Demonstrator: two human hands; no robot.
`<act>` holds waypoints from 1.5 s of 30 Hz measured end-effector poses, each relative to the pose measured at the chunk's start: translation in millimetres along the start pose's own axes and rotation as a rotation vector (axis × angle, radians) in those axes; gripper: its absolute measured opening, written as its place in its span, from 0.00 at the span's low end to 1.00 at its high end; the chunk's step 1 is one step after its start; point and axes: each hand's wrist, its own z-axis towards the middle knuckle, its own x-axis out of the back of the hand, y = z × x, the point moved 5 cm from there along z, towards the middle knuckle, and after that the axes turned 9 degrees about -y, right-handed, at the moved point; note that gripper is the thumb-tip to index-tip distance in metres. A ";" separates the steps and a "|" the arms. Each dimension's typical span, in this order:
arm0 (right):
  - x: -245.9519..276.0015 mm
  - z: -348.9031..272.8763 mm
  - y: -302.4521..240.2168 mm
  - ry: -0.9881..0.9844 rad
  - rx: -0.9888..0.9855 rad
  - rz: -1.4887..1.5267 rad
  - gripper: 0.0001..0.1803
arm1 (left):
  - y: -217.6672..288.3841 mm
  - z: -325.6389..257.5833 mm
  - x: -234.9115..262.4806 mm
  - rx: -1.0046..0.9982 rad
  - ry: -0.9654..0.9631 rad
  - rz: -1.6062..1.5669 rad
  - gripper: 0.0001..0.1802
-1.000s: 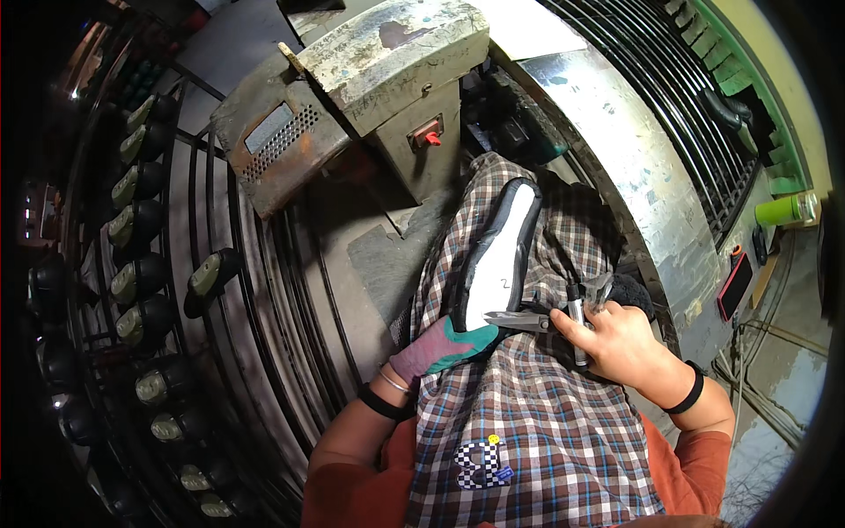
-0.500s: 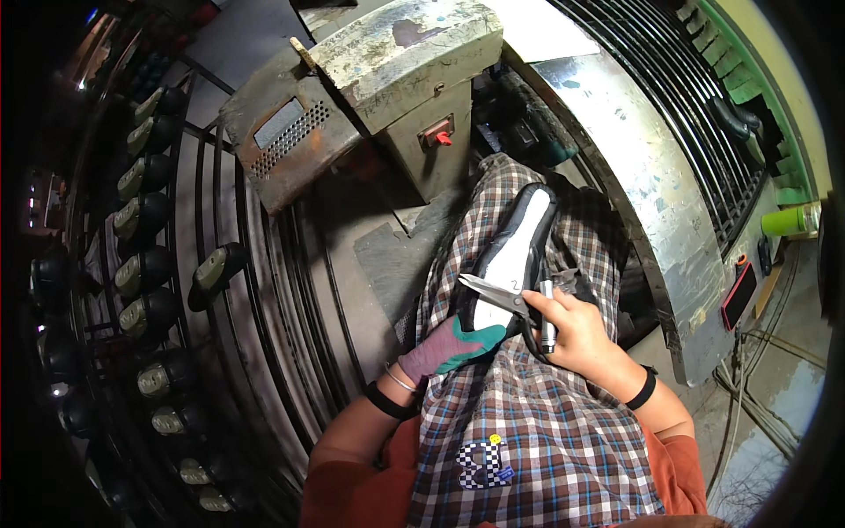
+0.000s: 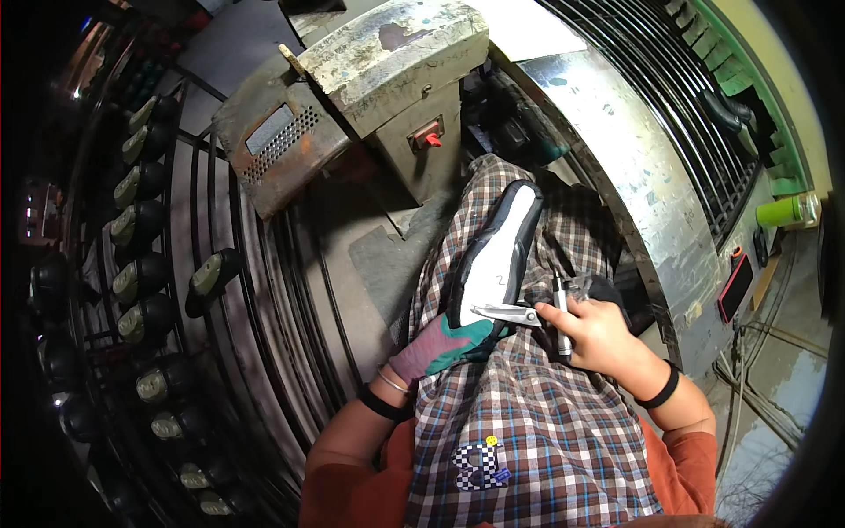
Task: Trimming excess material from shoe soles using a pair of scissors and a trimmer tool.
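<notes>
A black shoe upper (image 3: 495, 251) with a white sole board lies bottom-up across my lap, its narrow end pointing away from me. My left hand (image 3: 437, 348), in a pink and teal glove, grips the near end from the left side. In my bare right hand (image 3: 598, 339) is a pair of scissors (image 3: 512, 314), with the blades nearly together and lying over the near right part of the white board. A silver pen-like tube (image 3: 562, 317) also sits upright in that hand, beside the index finger. The scissor handles are mostly hidden by my fingers.
On the left, a rack (image 3: 251, 264) of dark bars carries several black shoes (image 3: 141, 224). Ahead stands a worn metal machine (image 3: 396, 70) with a red switch (image 3: 432, 140). A curved metal table (image 3: 616, 114) runs along the right, with a phone (image 3: 734, 288) and a green-capped bottle (image 3: 783, 212) beyond.
The scissor blades, spread over the board before, have come nearly together. My right hand has moved slightly right and toward me. The shoe upper has shifted a little left.
</notes>
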 end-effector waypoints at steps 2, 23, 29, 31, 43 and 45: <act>-9.4 4.2 2.7 0.138 -0.013 0.249 0.29 | -3.7 -1.0 3.3 0.009 0.018 -0.031 0.29; -80.9 7.5 36.6 0.269 -0.433 1.699 0.34 | 43.5 6.7 0.3 -0.178 0.265 0.177 0.41; -43.6 38.3 9.0 0.177 -0.276 1.792 0.32 | 1.0 20.0 -9.7 -0.184 0.270 -0.092 0.36; -41.6 48.3 5.9 0.089 -0.298 1.724 0.36 | 11.5 15.1 -8.7 -0.216 0.284 -0.173 0.28; -49.9 71.8 -19.6 -0.015 -0.134 1.722 0.27 | 29.0 -136.4 78.8 -0.850 0.765 -0.419 0.21; -57.6 70.2 -8.4 0.013 -0.179 1.742 0.28 | 75.0 -163.1 64.2 -1.057 0.850 -0.322 0.20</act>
